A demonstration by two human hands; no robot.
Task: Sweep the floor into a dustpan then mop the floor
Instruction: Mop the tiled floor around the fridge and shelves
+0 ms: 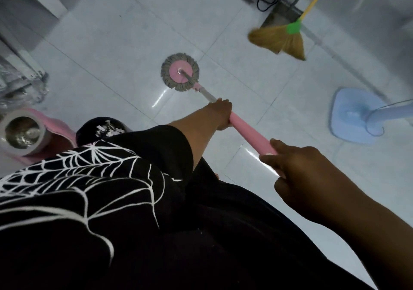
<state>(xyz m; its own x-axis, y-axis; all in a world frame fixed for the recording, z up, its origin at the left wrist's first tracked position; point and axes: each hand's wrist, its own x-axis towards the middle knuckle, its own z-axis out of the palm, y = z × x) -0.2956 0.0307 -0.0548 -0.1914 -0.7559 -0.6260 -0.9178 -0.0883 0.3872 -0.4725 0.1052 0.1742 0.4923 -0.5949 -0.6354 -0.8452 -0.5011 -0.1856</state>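
Left hand (220, 113) and, higher up, right hand (297, 169) gripped the pink mop handle (250, 133); the mop head (180, 71) seemingly touched the floor (111, 43)

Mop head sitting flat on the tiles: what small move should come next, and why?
Probably a short push of the mop head forward across the floor. Both the left hand and the right hand grip the pink handle, the head lies flat on the tile, and the broom stands set aside, so sweeping looks finished.
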